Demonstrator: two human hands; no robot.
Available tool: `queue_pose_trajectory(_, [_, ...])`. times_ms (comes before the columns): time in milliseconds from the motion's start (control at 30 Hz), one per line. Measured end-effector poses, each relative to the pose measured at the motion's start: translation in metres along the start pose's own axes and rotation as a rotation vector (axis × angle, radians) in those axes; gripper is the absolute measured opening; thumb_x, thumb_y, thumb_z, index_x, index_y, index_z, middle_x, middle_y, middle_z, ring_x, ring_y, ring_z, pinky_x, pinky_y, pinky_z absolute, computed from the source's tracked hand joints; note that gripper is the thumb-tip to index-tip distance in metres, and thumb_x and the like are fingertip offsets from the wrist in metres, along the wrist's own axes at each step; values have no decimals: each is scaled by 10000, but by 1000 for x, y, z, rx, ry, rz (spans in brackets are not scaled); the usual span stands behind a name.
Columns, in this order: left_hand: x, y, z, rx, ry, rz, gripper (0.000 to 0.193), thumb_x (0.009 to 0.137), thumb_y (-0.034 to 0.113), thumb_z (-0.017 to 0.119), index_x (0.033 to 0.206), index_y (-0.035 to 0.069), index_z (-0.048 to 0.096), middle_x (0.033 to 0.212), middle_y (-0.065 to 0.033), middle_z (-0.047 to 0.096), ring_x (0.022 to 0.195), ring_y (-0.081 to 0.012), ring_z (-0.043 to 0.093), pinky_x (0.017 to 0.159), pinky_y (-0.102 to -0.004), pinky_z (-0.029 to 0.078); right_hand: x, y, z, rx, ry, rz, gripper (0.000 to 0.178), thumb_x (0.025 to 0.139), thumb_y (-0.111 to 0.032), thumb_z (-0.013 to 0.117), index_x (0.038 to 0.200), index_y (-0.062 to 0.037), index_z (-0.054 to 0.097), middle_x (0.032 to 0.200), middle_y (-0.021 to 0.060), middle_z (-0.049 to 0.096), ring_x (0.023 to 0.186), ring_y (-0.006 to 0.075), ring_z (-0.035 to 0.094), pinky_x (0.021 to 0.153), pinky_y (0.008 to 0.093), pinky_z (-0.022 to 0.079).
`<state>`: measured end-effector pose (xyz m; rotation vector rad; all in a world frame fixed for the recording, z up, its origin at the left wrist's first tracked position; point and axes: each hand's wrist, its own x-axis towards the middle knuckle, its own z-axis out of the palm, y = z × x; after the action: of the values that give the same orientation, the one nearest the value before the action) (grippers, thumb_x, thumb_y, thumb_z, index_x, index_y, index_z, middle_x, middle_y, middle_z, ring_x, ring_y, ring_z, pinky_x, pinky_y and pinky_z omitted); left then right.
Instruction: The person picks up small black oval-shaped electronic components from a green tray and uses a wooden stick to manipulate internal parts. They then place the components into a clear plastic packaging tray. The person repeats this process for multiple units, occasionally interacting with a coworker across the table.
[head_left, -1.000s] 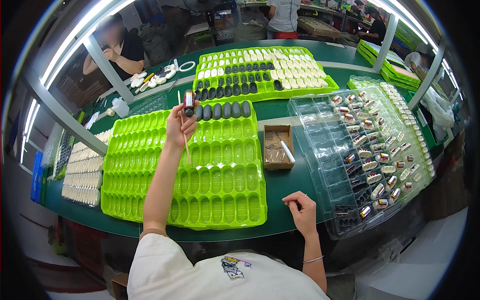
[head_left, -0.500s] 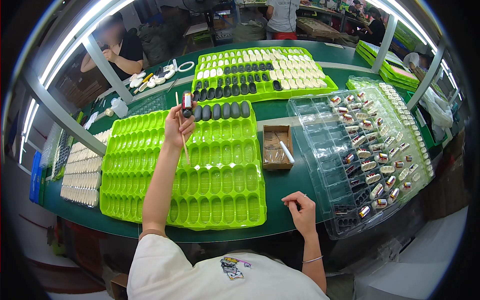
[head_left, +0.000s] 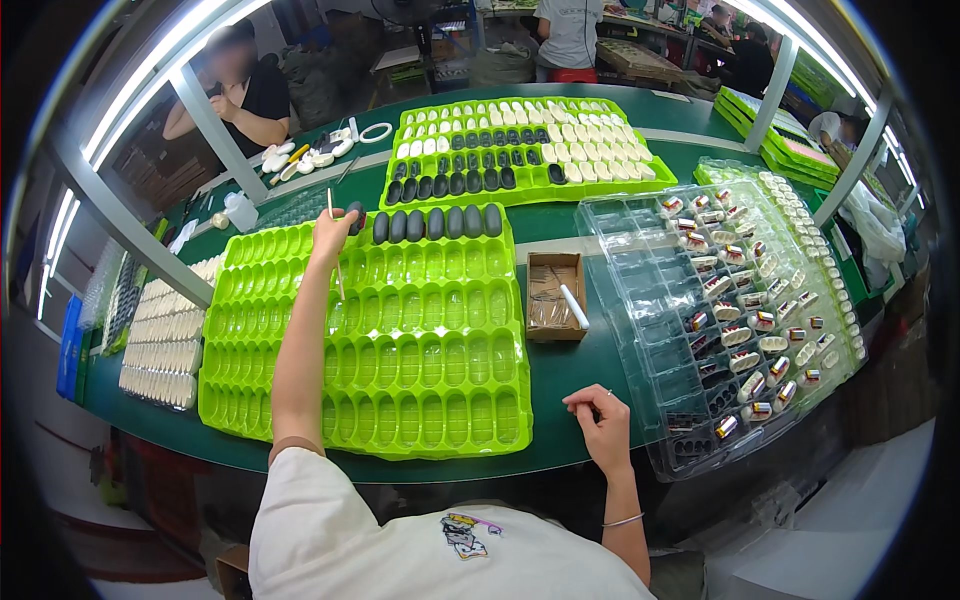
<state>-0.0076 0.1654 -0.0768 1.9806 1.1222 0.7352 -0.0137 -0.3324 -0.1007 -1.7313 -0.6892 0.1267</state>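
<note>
Over the back row of the near green tray (head_left: pixel 440 345), my left hand (head_left: pixel 329 240) is closed around a thin wooden stick (head_left: pixel 338 262) and pinches a dark oval case (head_left: pixel 356 216). The case shows mostly its dark side. Just right of it, several similar dark oval cases stand in the back row's pockets. The pockets in the rows nearer me hold nothing. Further right, my right hand (head_left: pixel 602 420) rests over the green table near its front edge, fingers curled closed, with no object visible in it.
A small cardboard box (head_left: pixel 541 327) holds thin sticks and a white pen-like tube (head_left: pixel 574 305). A clear tray (head_left: pixel 640 330) at right carries several labelled pieces. Behind stands another green tray (head_left: pixel 640 187) of black and white shells. White parts (head_left: pixel 160 345) lie left; metal posts (head_left: pixel 220 140) flank the table.
My left hand has moved left along the tray's back row. The case's light and red label no longer faces up. Another dark case shows at the row's left end. My right hand stays put.
</note>
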Motion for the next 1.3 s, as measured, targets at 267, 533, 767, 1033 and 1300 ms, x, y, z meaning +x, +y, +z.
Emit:
queue_pose_trajectory(267, [-11,0,6,308,61,128,527,673,361,668,1017,-11,525,905,-192,606,864,-284,588,733,-360,451,0,0,-3,3,-4,3,131,745,54,488,757,-8,602,672,71,566,620,145,554,569,240,429])
queue_pose_trajectory(533, [-22,51,10,115,-7,332,344,748,289,622,948,12,587,832,-140,637,786,-229,618,701,-324,468,-2,2,-3,2,-18,10,137,733,57,490,766,-6,607,682,74,571,621,148,562,582,243,441])
queue_pose_trajectory(767, [-23,127,90,26,-274,501,293,734,264,610,887,16,639,796,-113,645,752,-202,617,695,-306,465,-2,-3,-1,-33,-1,-20,129,737,74,490,748,4,598,694,75,585,622,143,570,552,237,438])
queue_pose_trajectory(1033, [-45,168,167,79,-508,691,283,739,256,598,889,20,641,780,-93,647,716,-164,608,661,-293,461,-3,3,-8,19,67,-58,136,744,64,501,786,-16,602,711,72,582,634,158,560,577,248,439])
queue_pose_trajectory(1300, [-141,199,173,-111,-867,703,280,793,207,591,932,-36,605,822,-88,639,788,-128,597,732,-253,433,-14,4,-9,-49,120,-78,158,747,49,525,842,-55,595,783,55,565,668,179,550,570,266,437])
